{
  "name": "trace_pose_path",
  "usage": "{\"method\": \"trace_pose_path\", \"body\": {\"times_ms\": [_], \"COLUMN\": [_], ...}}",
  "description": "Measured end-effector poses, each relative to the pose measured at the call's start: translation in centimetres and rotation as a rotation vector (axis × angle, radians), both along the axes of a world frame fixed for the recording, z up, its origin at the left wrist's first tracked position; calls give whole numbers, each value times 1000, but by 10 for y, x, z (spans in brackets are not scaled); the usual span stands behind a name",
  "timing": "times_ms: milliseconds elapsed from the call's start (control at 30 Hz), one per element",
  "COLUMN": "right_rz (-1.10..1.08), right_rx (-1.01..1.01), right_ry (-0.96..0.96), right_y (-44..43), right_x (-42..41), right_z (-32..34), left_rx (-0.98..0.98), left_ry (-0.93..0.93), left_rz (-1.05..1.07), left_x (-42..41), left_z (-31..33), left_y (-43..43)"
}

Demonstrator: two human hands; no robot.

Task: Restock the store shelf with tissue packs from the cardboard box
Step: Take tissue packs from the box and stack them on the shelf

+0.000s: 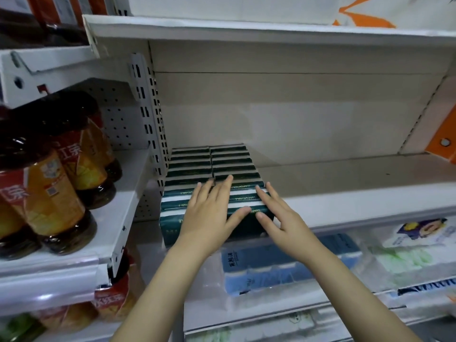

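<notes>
Dark green tissue packs (212, 164) with white stripes stand in two rows at the left end of the white shelf (345, 188), from its front edge back to the rear wall. My left hand (209, 213) lies flat on top of the front packs with its fingers straight. My right hand (278, 218) rests with straight fingers on the right side of the front packs. Neither hand grips a pack. The cardboard box is out of view.
Bottles of dark drink (49, 193) with orange labels fill the neighbouring shelf on the left. A slotted upright post (148, 114) divides the two bays. Blue tissue rolls (271, 267) and other wrapped paper goods (419, 248) lie on the shelf below. An orange carton (441, 137) stands at the far right.
</notes>
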State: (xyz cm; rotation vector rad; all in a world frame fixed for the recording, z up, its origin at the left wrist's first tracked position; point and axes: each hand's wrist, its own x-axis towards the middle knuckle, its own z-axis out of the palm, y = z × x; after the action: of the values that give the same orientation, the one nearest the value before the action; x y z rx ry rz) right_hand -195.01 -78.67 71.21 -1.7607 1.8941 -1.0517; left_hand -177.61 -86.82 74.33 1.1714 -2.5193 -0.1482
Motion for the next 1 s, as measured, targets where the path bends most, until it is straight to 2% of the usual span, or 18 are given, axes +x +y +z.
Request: {"method": "trace_pose_path", "body": {"times_ms": [100,233,467,633,1000], "right_rz": [7,-62,-117,-161,-254], "right_rx": [-63,-104,-211,-242,-127], "right_ry": [-136,-352,-563,-687,-765], "right_y": [5,17,49,100,214], "right_x": [2,0,-26,-61,-147], "right_z": [5,11,19,12,-40], "left_rx": [-25,-42,221,506,775], "left_ry": [119,390,654,806,762], "left_rz": [-15,-95,-147,-157,-26], "left_x": [4,-1,-36,-73,-140], "left_z": [2,3,15,3,-67], "left_y": [1,16,64,108,216]}}
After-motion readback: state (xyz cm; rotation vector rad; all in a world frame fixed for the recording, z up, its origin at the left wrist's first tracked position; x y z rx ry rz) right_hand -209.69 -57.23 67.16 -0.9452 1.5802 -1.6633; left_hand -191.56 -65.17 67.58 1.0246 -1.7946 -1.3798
